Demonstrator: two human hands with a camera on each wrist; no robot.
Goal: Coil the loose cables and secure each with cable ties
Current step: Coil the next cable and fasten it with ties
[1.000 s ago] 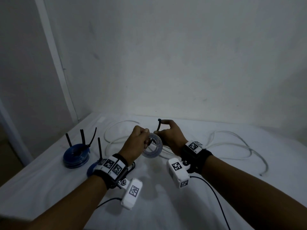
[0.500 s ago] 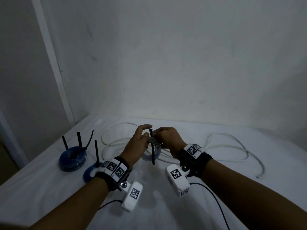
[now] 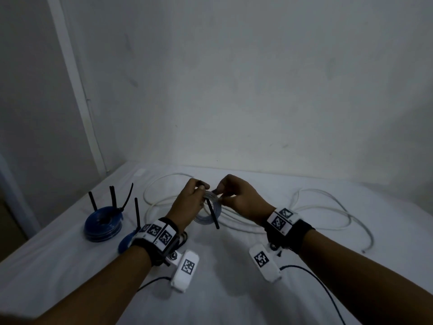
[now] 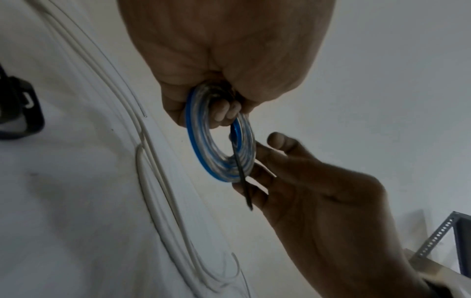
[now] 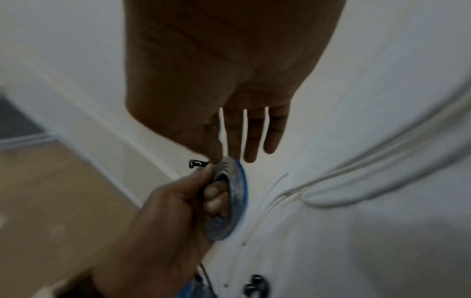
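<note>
No readable text, labels or numbers anywhere

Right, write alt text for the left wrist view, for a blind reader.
A left hand grips a small coil of clear and blue cable, a thin black cable tie hanging across it. The right hand reaches its rim with straight fingers; loose white cables lie behind.

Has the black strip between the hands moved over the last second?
Yes. The cable tie swung downward, from above the loose white cable to hanging across it and the coil.
</note>
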